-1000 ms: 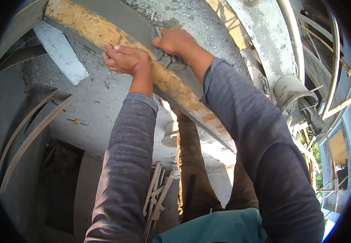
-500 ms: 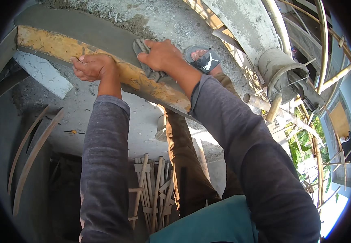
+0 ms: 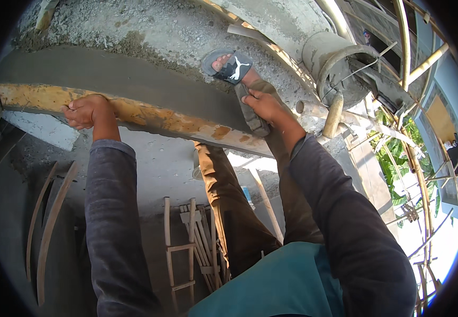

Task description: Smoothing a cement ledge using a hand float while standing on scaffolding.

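Note:
A yellowish wooden board [image 3: 160, 115] runs along the edge of a band of smooth wet mortar [image 3: 133, 79]. My left hand [image 3: 87, 112] is closed on the board toward its left end, fingers curled at its face and lower edge. My right hand [image 3: 267, 108] grips a grey, mortar-coated float [image 3: 251, 111], which lies on the mortar toward the right end of the board. Part of the float is hidden under my fingers. Just beyond it is my foot in a dark sandal [image 3: 230, 66].
A mortar-stained bucket [image 3: 318, 53] stands at the right, with a wooden-handled tool [image 3: 333, 116] by its rim. Bamboo scaffolding [image 3: 416, 185] rises on the far right. Below the ledge are a wooden ladder [image 3: 180, 248] and curved wooden strips [image 3: 54, 222].
My right hand has slid the float to the right along the mortar, closer to my sandal. My left hand remains on the board while the view has shifted.

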The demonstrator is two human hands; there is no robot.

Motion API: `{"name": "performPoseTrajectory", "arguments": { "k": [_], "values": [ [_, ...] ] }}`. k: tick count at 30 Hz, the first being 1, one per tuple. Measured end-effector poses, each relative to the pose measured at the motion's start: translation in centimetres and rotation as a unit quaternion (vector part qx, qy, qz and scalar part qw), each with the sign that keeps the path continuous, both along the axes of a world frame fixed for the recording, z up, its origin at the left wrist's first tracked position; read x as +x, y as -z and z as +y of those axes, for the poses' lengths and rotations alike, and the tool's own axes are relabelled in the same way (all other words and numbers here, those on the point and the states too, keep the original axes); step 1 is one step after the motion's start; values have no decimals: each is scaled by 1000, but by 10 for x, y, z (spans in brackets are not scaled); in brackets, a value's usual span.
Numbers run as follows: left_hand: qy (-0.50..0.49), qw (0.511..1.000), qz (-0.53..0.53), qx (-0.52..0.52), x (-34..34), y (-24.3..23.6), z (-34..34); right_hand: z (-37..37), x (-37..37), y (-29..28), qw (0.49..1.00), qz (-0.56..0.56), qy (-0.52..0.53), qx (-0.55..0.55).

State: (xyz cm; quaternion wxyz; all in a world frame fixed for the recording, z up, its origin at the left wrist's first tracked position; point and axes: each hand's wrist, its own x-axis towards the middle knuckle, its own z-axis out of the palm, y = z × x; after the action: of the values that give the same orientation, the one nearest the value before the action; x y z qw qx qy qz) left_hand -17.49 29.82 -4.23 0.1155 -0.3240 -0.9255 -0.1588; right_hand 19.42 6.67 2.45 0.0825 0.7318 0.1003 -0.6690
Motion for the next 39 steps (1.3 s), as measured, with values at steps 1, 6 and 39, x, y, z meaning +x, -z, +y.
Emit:
{"name": "performPoseTrajectory", "arguments": {
  "k": [1, 6, 39],
  "values": [
    [4, 1000, 5, -1, -4, -4, 1, 9, 0, 1, 1000, 2, -17, 18],
    [-28, 999, -10, -27, -7, -15, 2, 44, -8, -17, 991, 62, 77, -85],
    [-10, 1000, 9, -1, -8, -8, 1, 90, -105, 9, 966, 83, -231, 86]
  ]
}}
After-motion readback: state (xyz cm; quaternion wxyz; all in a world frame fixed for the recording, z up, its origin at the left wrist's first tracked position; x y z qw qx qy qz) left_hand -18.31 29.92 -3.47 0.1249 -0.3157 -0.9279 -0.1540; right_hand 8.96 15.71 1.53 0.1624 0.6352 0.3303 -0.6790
